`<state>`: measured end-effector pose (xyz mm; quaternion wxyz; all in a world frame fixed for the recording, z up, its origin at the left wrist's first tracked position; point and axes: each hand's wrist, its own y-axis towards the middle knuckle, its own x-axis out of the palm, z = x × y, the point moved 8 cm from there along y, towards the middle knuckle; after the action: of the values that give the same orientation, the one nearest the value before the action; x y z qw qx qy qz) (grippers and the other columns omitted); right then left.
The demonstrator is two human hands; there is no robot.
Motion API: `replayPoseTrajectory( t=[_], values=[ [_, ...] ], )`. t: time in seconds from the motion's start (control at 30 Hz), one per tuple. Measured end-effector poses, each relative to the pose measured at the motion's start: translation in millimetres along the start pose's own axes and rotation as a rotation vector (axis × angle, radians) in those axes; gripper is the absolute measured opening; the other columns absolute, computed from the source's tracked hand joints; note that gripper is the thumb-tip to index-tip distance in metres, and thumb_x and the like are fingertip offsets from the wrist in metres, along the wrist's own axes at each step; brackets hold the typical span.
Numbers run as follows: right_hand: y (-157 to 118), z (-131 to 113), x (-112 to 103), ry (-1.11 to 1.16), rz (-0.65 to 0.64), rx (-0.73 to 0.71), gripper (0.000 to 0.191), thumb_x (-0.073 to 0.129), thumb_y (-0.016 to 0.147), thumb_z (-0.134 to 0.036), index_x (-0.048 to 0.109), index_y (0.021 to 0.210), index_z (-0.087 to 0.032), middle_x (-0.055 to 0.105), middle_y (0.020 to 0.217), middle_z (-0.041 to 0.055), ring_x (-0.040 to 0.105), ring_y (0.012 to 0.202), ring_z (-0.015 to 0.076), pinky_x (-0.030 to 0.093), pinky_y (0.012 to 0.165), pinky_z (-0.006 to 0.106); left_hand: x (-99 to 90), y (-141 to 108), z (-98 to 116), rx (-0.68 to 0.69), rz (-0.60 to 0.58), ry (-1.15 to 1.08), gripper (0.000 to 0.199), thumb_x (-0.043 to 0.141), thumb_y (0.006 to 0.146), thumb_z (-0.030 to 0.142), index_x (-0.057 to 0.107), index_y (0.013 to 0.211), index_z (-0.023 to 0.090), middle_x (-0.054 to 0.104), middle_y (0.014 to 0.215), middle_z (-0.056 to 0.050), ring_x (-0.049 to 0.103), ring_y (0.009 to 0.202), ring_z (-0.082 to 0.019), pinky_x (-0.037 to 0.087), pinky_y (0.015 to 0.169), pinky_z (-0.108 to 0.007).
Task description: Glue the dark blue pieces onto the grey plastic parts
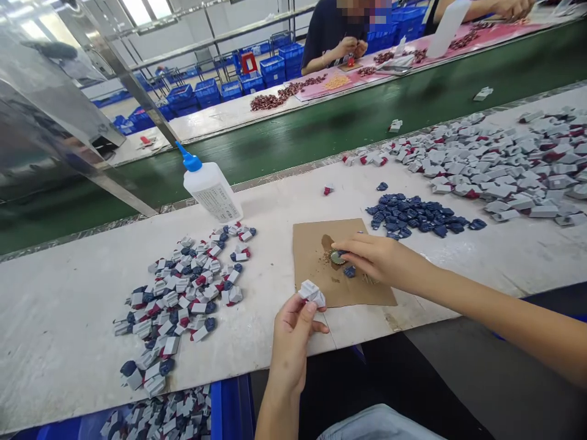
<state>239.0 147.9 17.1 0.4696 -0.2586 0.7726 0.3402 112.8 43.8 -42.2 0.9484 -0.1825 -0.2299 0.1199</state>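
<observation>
Low in front of me, my left hand (296,324) pinches a light grey plastic part (312,293) between thumb and fingers. Over a square of brown cardboard (312,260), my right hand (378,260) has its fingertips closed at a small metal bottle cap (338,257). A bit of dark blue shows under those fingertips, apparently a small blue plastic piece, mostly hidden. Another dark blue piece (350,271) lies on the cardboard beside the cap. Brown stains and crumbs mark the cardboard around the cap.
Blue pieces (413,214) lie heaped beyond the cardboard, with many grey parts (513,165) at right. Joined grey, red and blue parts (183,287) cover the left. A white glue bottle (213,192) stands behind them. A blue bin (224,409) sits below; a co-worker (332,43) works across the green belt (284,146).
</observation>
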Motion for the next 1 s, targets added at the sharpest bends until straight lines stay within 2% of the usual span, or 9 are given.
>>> replayPoseTrajectory(
  t=[0.2,0.4,0.5,0.63,0.7,0.83,1.0],
  values=[
    [4.8,-0.1,8.4,-0.165,-0.067,-0.014,0.021,0.038,0.085,-0.017,0.059,0.089,-0.018,0.059,0.073,0.005,0.055,0.062,0.0147,0.034,0.051,0.023,-7.5,0.0,-4.0,-0.008,0.109,-0.039,0.026,0.074,0.058,0.031,0.07,0.08,0.017,0.067,0.075,-0.004,0.059,0.065,-0.011,0.046,0.053,-0.018],
    [10.2,-7.0,15.1,-0.195,-0.158,-0.096,0.019,0.042,0.082,-0.012,0.061,0.083,-0.016,0.061,0.076,0.0065,0.056,0.062,0.015,0.032,0.048,0.024,-7.9,-6.6,3.3,0.051,0.244,-0.098,0.022,0.077,0.052,0.029,0.068,0.067,0.016,0.067,0.067,-0.002,0.06,0.061,-0.009,0.046,0.052,-0.015],
    [12.9,-11.2,-1.9,-0.019,-0.115,-0.039,0.019,0.044,0.083,-0.017,0.063,0.086,-0.015,0.062,0.076,0.0062,0.057,0.062,0.0151,0.036,0.049,0.025,-4.9,-11.0,7.8,0.066,0.276,-0.093,0.021,0.077,0.052,0.026,0.068,0.069,0.017,0.067,0.065,-0.001,0.061,0.061,-0.009,0.046,0.053,-0.014],
    [6.5,-17.2,-42.6,0.465,0.086,0.228,0.019,0.054,0.079,-0.033,0.064,0.087,-0.018,0.065,0.075,0.0036,0.059,0.061,0.0133,0.045,0.052,0.024,5.0,-18.1,13.5,0.071,0.264,-0.09,0.022,0.077,0.053,0.023,0.065,0.07,0.017,0.069,0.074,-0.003,0.062,0.061,-0.01,0.047,0.053,-0.016],
    [0.5,-27.4,-50.7,0.614,0.091,0.293,0.019,0.058,0.075,-0.036,0.064,0.082,-0.019,0.065,0.071,0.0026,0.059,0.059,0.0129,0.045,0.049,0.023,11.8,-21.6,16.5,0.087,0.236,-0.075,0.022,0.077,0.053,0.024,0.064,0.069,0.018,0.07,0.076,-0.003,0.062,0.06,-0.01,0.047,0.054,-0.016],
    [-4.5,-52.9,-52.1,0.659,0.003,0.18,0.015,0.058,0.076,-0.03,0.063,0.082,-0.017,0.063,0.067,0.0018,0.054,0.052,0.0097,0.041,0.045,0.02,19.2,-25.3,21.1,0.138,0.186,-0.011,0.022,0.077,0.053,0.028,0.064,0.069,0.02,0.067,0.065,0.001,0.062,0.058,-0.01,0.048,0.056,-0.018],
    [-5.0,-59.4,-54.3,0.618,0.014,0.081,0.014,0.056,0.079,-0.027,0.061,0.082,-0.014,0.061,0.065,0.0011,0.052,0.054,0.0083,0.037,0.046,0.018,18.5,-23.7,19.9,0.157,0.122,0.043,0.018,0.076,0.056,0.026,0.065,0.07,0.021,0.067,0.063,0.001,0.062,0.058,-0.011,0.05,0.054,-0.019]
  ],
)
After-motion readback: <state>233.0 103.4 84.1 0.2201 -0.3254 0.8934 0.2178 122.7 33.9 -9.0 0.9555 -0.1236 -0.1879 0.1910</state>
